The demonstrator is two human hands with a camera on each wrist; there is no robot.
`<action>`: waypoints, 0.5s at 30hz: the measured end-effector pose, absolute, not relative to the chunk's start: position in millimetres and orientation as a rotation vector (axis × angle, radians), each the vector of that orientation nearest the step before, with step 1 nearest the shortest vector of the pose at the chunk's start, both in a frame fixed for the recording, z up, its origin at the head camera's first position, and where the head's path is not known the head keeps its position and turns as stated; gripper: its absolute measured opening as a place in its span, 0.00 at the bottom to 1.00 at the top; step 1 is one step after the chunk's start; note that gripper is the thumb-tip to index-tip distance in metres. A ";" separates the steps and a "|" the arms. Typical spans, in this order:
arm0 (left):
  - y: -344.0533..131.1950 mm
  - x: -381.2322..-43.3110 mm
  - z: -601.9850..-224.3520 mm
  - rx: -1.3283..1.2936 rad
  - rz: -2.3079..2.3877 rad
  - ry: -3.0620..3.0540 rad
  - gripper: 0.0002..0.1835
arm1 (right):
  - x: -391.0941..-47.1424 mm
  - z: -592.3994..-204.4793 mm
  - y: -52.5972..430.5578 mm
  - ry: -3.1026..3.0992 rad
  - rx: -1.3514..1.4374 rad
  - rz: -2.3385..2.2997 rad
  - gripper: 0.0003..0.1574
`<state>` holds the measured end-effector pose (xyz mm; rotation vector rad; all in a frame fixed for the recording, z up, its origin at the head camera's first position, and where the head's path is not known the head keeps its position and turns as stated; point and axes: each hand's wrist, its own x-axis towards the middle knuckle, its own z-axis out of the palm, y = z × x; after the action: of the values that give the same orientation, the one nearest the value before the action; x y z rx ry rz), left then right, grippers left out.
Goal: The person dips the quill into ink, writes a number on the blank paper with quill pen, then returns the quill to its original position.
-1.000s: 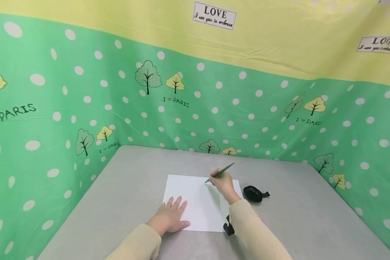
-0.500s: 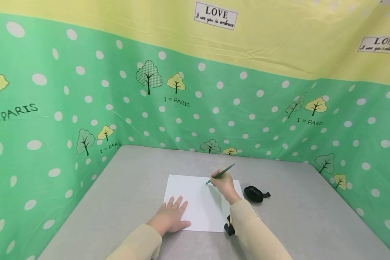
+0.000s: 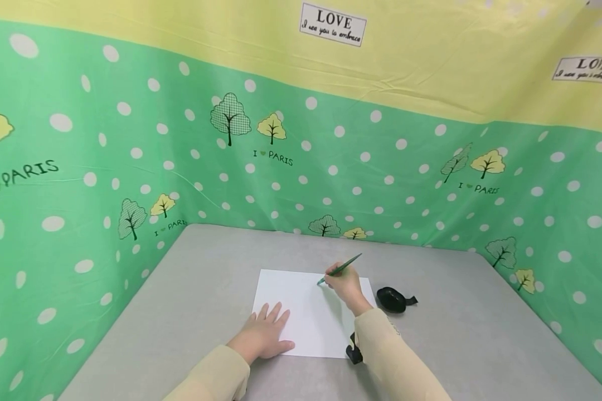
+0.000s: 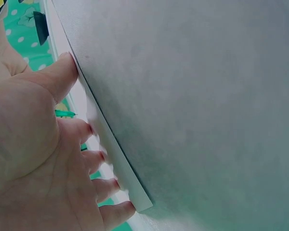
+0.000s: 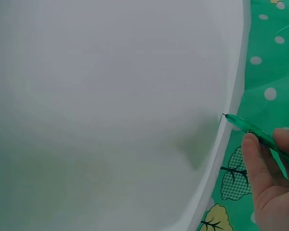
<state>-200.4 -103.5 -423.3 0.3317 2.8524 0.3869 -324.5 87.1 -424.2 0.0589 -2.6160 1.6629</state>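
A white sheet of paper (image 3: pixel 301 323) lies on the grey table. My left hand (image 3: pixel 265 334) rests on its near left part with fingers spread and straight; in the left wrist view, the left hand (image 4: pixel 62 139) lies along the sheet's edge. Over the upper right of the sheet, my right hand (image 3: pixel 343 283) pinches a slim green pen (image 3: pixel 346 263), tilted with its back end up to the right. Seen from the right wrist, the green pen (image 5: pixel 253 132) has its tip at the paper's surface, between thumb and fingers of the right hand (image 5: pixel 274 178).
A black oval object (image 3: pixel 391 299) with a short tab sits on the table right of the paper. Another black piece (image 3: pixel 353 352) lies by the sheet's near right corner, partly hidden by the right sleeve. Green and yellow printed cloth (image 3: pixel 301 167) hangs around the table (image 3: pixel 456 323).
The pen tip has shifted very slightly toward me, along with the right hand. My left hand stays in place on the paper, and the head view has moved a touch.
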 end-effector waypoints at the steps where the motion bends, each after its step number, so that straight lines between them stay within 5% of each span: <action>1: -103.5 -200.7 -423.7 0.331 0.391 2.851 0.39 | -324.3 -423.9 87.1 -2.615 0.063 1.664 0.03; 15: -103.3 -201.9 -425.8 0.325 0.400 2.850 0.40 | -322.8 -424.4 86.8 -2.618 0.087 1.656 0.04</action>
<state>-201.9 -103.3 -425.8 0.3245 2.8500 0.4000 -322.8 86.8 -424.4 0.0867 -2.6177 1.6558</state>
